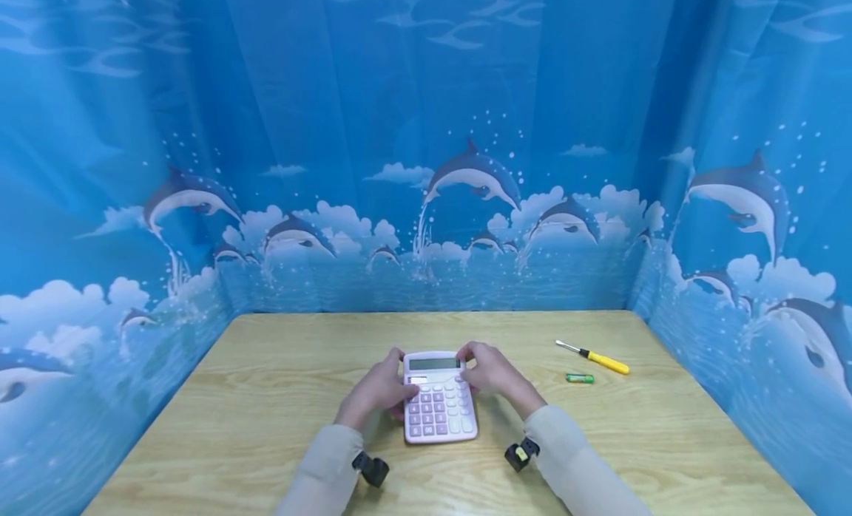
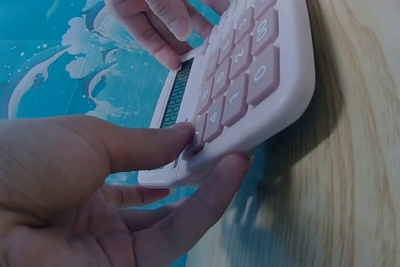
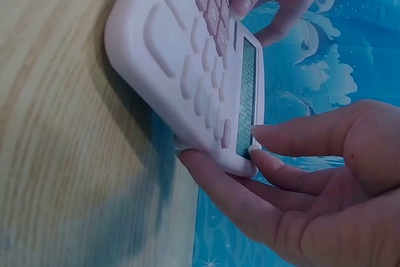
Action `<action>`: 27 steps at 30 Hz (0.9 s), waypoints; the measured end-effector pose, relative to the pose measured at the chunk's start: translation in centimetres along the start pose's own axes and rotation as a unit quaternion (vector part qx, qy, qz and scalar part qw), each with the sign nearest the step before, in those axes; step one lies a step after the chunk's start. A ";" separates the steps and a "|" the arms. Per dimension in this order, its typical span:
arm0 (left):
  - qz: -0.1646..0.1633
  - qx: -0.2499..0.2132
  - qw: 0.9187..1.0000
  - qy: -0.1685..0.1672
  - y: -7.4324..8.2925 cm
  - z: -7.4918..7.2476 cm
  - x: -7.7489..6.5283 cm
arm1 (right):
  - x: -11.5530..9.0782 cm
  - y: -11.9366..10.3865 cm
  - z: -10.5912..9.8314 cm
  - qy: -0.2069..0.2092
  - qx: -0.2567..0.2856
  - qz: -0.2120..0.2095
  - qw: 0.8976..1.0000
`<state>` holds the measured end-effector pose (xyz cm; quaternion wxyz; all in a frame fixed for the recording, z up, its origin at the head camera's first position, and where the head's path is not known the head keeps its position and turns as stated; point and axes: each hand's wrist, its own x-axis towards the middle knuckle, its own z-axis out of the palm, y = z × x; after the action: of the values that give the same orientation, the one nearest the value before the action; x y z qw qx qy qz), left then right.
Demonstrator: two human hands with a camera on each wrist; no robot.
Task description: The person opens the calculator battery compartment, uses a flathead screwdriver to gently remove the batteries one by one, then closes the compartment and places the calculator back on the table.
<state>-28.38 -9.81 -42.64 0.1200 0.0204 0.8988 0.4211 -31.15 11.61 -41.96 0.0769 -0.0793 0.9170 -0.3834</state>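
A pale pink calculator (image 1: 459,426), with mauve number keys and a grey display (image 1: 429,364), is between both hands above the front middle of the table. The wrist views show it tilted, its display end raised and a shadow beneath. My left hand (image 1: 378,389) grips its left side, the thumb (image 2: 150,147) over the keys by the edge and other fingers under the body. At the upper right corner, my right hand (image 1: 494,372) pinches the case beside the display, with a finger (image 3: 228,201) below the edge. The calculator's underside is hidden.
To the right on the wooden table (image 1: 279,398) lie a screwdriver (image 1: 607,363) with a yellow handle and a green battery (image 1: 580,378). A blue dolphin-print curtain (image 1: 373,131) encloses the table's back and sides. Each wrist carries a small black camera (image 1: 371,469).
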 end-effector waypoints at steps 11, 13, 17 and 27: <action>-0.010 0.002 1.000 0.002 -0.2 0.4 0.2 | 0.1 0.2 0.4 -0.004 -0.021 -0.010 1.000; -0.009 0.006 1.000 0.002 -0.2 0.5 0.2 | 0.1 0.3 0.5 -0.003 -0.028 -0.013 1.000; -0.011 0.018 1.000 0.005 -0.2 0.6 0.3 | 0.0 0.3 0.5 -0.003 -0.031 -0.012 0.999; -0.001 0.017 1.000 0.006 -0.4 0.8 0.3 | -0.1 0.4 0.7 -0.008 -0.030 -0.007 0.999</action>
<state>-28.45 -9.44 -43.47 0.1143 0.0187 0.9068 0.4054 -30.89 11.42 -42.76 0.0786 -0.0912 0.9270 -0.3553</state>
